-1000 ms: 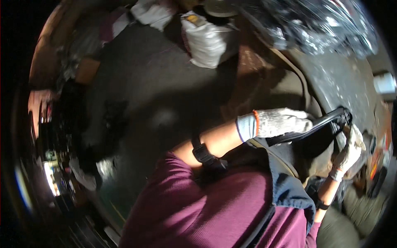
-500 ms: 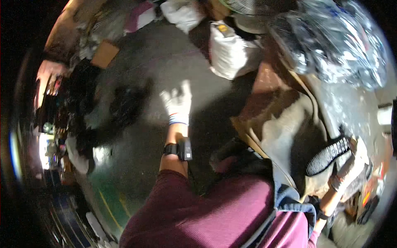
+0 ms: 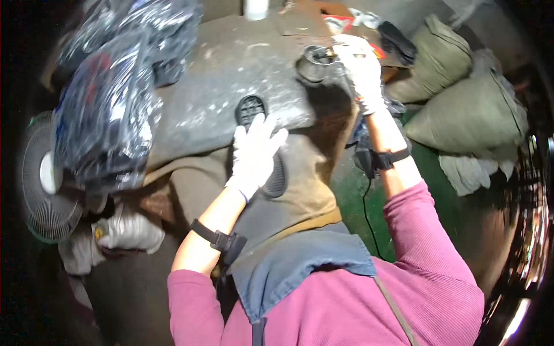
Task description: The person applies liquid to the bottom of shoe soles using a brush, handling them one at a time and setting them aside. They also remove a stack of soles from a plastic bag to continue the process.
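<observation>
A black shoe sole [image 3: 276, 179] with a ridged surface lies across the front edge of the grey worktable [image 3: 202, 109] and the cloth over my lap. My left hand [image 3: 254, 153], in a white glove, lies on the sole's middle with its fingers stretched and apart. The glove covers part of the sole. At the right end of the table, my gloved right hand [image 3: 359, 66] has curled fingers beside a small dark metal pot [image 3: 313, 63]. Whatever those fingers close on is too unclear to name.
Clear plastic bags of dark things [image 3: 109, 109] crowd the table's left side, above a fan [image 3: 49, 173]. Stuffed green sacks [image 3: 470, 115] stand to the right. A white container [image 3: 256, 8] is at the back. A thin black cable [image 3: 367, 219] hangs near my right arm.
The view has swung right onto the table. The sole, earlier in my right hand, now lies under my left, which was empty over the floor. My right hand has reached the pot.
</observation>
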{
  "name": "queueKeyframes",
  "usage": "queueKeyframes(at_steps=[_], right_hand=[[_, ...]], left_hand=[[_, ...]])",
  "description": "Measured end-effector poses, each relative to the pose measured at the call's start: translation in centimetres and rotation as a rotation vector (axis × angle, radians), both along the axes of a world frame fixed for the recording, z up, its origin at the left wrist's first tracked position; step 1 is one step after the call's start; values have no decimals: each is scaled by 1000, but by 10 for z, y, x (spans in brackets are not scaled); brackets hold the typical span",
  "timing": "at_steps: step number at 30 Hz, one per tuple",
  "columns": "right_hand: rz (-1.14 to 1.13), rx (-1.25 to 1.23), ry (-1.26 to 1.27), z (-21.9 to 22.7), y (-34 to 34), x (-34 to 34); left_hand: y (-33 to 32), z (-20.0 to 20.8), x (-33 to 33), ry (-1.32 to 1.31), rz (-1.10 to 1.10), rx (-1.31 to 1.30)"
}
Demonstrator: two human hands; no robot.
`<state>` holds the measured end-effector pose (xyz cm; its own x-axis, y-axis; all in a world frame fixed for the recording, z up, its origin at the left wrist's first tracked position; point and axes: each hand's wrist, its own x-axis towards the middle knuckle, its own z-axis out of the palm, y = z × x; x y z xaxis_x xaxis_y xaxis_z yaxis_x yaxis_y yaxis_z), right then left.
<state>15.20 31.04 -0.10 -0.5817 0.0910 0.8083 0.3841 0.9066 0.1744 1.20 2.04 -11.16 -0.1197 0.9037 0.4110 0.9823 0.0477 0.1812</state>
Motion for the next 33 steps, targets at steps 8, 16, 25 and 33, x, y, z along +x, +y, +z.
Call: queueKeyframes(at_steps=[8,16,25,33], right_hand=[[-57,-521,-89,-41,65,-14],[-265,-178,-238,-61,89,-22],[-61,-593,153,-89,102,-10],[449,-1293,632,-53,64,-16]], left_hand=[[27,34,-12,138,-125,-64],[17,99,-73,-328,207,206],[1,72,-96,-2191,59,355],[9,100,-31,-2464,-419,481]])
